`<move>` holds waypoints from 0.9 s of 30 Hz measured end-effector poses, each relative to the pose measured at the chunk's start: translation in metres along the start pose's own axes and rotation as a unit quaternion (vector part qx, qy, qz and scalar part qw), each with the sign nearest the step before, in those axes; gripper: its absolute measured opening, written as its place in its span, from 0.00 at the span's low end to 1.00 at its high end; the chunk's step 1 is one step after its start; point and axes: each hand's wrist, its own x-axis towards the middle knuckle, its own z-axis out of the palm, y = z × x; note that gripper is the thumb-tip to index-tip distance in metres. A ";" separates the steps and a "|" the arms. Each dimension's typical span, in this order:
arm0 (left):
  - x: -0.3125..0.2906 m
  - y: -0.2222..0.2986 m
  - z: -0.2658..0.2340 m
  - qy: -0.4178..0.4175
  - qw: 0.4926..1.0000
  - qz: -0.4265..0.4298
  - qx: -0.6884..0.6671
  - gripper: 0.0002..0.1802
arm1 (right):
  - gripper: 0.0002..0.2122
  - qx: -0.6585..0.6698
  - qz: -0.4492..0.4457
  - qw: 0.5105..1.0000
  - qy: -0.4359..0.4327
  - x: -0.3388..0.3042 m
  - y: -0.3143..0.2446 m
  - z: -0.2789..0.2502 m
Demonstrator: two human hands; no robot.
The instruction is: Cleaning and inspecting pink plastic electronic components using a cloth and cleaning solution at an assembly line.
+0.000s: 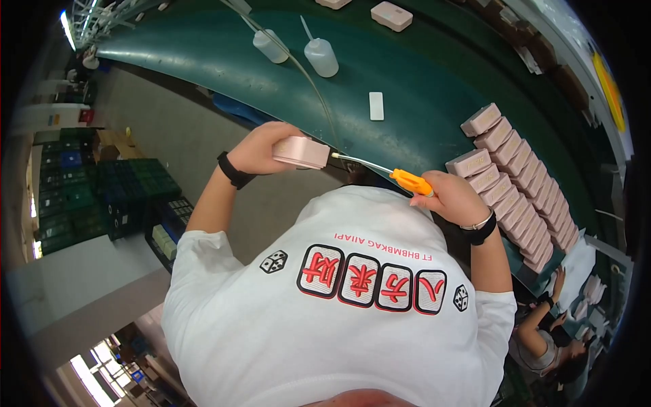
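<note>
My left hand [264, 148] is closed around one end of a pale pink box [303, 152] with rounded edges, held up near the table's front edge. My right hand [453, 197] grips an orange air blow gun [410, 182] with a long, thin, bent metal nozzle. The nozzle's tip is at the box's right end; whether it touches the box I cannot tell. A thin hose [308, 80] hangs down over the table and passes behind the nozzle.
Rows of similar pink boxes [515, 203] stand on the green table [407, 68] to the right. A small white rectangular piece [376, 106] and two white squeeze bottles [321, 57] are farther back. Another person [542, 339] works at lower right. Stacked crates [135, 197] stand left.
</note>
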 end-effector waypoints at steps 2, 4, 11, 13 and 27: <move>-0.003 -0.004 -0.003 -0.040 0.997 -0.011 -0.060 0.29 | 0.22 0.000 0.008 1.000 -0.004 -0.001 0.006 0.001; -0.013 -0.034 0.005 -0.008 0.982 -0.021 -0.186 0.31 | 0.22 -0.003 0.018 1.000 -0.015 -0.001 0.011 0.002; -0.031 -0.084 0.071 0.104 0.588 -0.056 -0.801 0.36 | 0.24 -0.009 0.004 1.000 -0.013 0.004 0.004 0.001; -0.025 -0.075 0.079 0.114 0.474 -0.053 -0.872 0.35 | 0.23 -0.006 0.003 1.000 -0.005 0.009 0.002 0.001; -0.026 -0.040 0.055 0.364 0.706 -0.107 -0.597 0.30 | 0.22 -0.033 0.000 0.999 -0.014 0.014 -0.006 0.008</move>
